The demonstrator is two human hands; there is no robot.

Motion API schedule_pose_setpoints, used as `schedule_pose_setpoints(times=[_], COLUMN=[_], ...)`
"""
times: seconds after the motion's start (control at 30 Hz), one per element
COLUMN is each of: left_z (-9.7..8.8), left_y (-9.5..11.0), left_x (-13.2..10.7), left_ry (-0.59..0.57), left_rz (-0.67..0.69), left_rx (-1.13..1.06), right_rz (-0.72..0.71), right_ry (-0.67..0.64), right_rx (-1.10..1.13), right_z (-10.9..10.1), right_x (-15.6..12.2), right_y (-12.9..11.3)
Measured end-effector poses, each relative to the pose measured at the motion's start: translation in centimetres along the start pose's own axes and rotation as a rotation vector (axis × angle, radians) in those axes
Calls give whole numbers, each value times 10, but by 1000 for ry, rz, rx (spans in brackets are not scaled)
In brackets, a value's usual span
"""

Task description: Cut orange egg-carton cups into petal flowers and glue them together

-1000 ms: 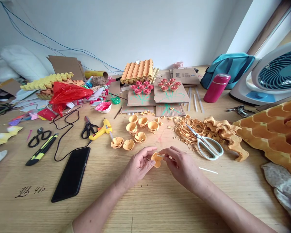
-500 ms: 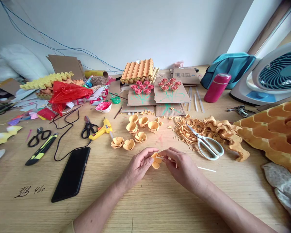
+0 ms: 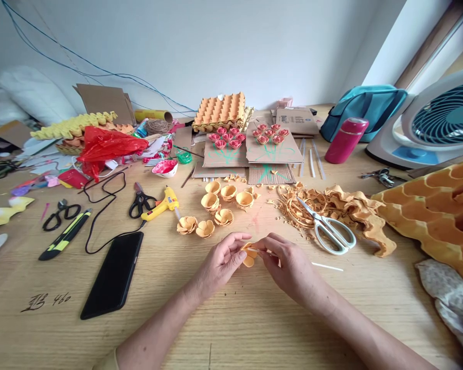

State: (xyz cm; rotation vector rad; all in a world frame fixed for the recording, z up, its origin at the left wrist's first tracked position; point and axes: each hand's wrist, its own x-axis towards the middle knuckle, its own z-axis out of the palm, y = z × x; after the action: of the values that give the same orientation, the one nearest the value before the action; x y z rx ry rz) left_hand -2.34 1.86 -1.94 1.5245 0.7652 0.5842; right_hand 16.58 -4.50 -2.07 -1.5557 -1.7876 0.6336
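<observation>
Both my hands meet low over the wooden table [image 3: 231,318], pinching one small orange egg-carton flower [image 3: 249,255] between them. My left hand [image 3: 219,263] grips it from the left with thumb and fingers curled. From the right, my right hand [image 3: 287,264] pinches its top edge with closed fingertips. Just beyond lie several finished orange paper flowers [image 3: 206,227] and cups [image 3: 228,193]. White-handled scissors [image 3: 327,228] rest on a heap of orange carton scraps [image 3: 343,205] to the right.
A yellow glue gun [image 3: 162,204], black scissors [image 3: 141,200], a black phone [image 3: 113,275] and a utility knife [image 3: 65,235] lie to the left. Cardboard sheets with red flowers [image 3: 270,144], egg trays [image 3: 219,110], a pink bottle [image 3: 345,140], a fan [image 3: 440,115] and an orange tray [image 3: 440,210] ring the table.
My fingers have shifted slightly on the orange flower, turning it a little and holding it a touch higher. Nothing else on the table has moved.
</observation>
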Motion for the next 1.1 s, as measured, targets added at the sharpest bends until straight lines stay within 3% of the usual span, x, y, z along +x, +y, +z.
schedule_pose_setpoints(times=[0.2, 0.4, 0.8, 1.0, 1.1], left_z=[-1, -2, 1, 4, 5], left_y=[2, 2, 6, 11, 9], left_x=[-2, -2, -5, -4, -3], left_ry=[6, 2, 15, 70, 79], left_rz=[12, 8, 14, -10, 27], left_rx=[2, -13, 84, 74, 70], right_rz=[-18, -72, -60, -154, -117], right_ry=[-7, -24, -38, 7, 8], right_rx=[-42, -239, -272, -463, -388], right_z=[-3, -1, -2, -2, -1], right_x=[-1, -1, 0, -1, 0], right_y=[-4, -7, -7, -9, -8])
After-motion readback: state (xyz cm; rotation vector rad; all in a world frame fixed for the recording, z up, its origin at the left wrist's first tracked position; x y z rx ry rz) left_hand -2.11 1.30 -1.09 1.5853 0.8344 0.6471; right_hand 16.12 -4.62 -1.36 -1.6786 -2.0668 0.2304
